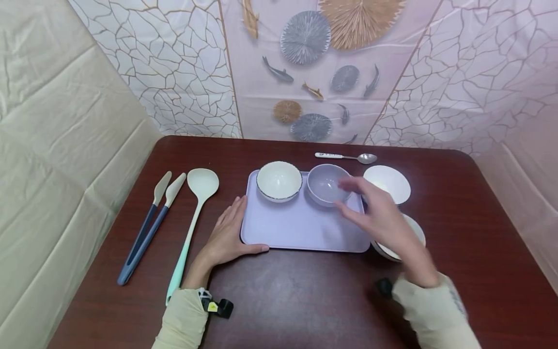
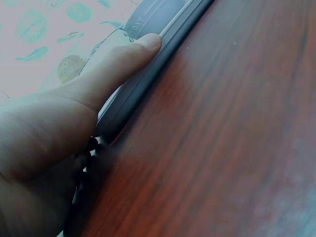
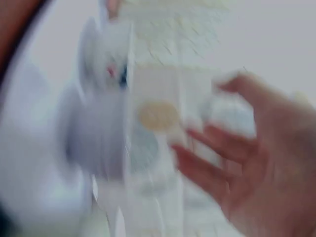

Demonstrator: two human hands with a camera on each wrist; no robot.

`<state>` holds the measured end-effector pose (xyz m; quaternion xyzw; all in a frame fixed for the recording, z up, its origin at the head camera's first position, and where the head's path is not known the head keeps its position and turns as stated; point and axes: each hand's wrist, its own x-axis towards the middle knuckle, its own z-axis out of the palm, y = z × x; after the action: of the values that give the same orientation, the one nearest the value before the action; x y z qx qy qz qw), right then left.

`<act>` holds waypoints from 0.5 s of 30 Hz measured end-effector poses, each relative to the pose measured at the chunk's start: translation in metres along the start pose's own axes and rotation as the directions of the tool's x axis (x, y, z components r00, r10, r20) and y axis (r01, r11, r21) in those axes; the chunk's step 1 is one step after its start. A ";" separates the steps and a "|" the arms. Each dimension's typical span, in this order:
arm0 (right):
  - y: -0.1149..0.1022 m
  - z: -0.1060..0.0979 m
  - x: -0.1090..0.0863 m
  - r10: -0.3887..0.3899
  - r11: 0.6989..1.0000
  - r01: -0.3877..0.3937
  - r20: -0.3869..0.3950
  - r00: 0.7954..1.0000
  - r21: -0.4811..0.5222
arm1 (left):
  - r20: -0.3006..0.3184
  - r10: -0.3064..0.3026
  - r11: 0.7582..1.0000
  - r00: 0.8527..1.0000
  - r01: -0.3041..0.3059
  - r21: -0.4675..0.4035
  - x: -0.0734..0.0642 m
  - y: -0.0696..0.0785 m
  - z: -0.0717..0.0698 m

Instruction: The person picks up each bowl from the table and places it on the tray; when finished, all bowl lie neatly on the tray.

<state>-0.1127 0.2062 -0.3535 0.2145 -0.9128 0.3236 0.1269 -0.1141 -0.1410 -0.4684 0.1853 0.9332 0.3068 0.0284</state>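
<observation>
A lilac tray (image 1: 301, 228) lies on the table with a white dark-rimmed bowl (image 1: 279, 180) and a purple-grey bowl (image 1: 324, 183) side by side along its back. My left hand (image 1: 227, 236) rests at the tray's front left corner, fingers straight along the left side. In the left wrist view its thumb (image 2: 123, 59) lies against the tray's rim. Over the right side of the purple-grey bowl, my right hand (image 1: 385, 218) has thumb and fingers spread apart, holding nothing. The right wrist view is blurred; the right hand (image 3: 261, 163) shows there apart from the bowl (image 3: 96, 133).
Right of the tray stand a white bowl (image 1: 388, 183) and another bowl (image 1: 415, 231), partly covered by my right arm. A spoon (image 1: 344, 156) lies behind the tray. On the left are blue-handled tongs (image 1: 146, 232) and a long mint-handled ladle (image 1: 192, 228).
</observation>
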 end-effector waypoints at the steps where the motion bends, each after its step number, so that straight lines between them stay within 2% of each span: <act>1: 0.003 -0.012 -0.007 -0.036 0.999 0.035 0.050 0.998 0.016 | 0.000 0.000 1.000 1.000 0.000 -0.003 0.000 0.000 0.000; 4: 0.013 -0.043 -0.034 -0.037 0.997 0.025 0.174 0.984 0.072 | -0.001 0.001 1.000 1.000 -0.001 -0.003 0.000 0.001 0.000; 6: 0.022 -0.056 -0.052 -0.008 0.994 -0.013 0.201 0.979 0.105 | 0.001 0.002 1.000 1.000 -0.002 -0.003 0.000 0.001 -0.001; 9: 0.041 -0.064 -0.076 0.040 0.987 -0.067 0.185 0.982 0.143 | 0.000 0.005 1.000 1.000 -0.005 -0.001 -0.001 0.001 -0.001; 12: 0.061 -0.061 -0.092 0.070 0.990 -0.086 0.141 0.988 0.108 | -0.004 0.007 1.000 1.000 -0.007 0.003 -0.001 0.001 0.000; 15: 0.076 -0.055 -0.103 0.137 0.986 -0.148 0.145 0.980 0.072 | -0.008 0.006 1.000 1.000 -0.006 0.007 0.000 0.001 0.001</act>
<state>-0.0539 0.3269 -0.3910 0.1757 -0.9184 0.3532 0.0302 -0.1135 -0.1398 -0.4691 0.1868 0.9337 0.3046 0.0230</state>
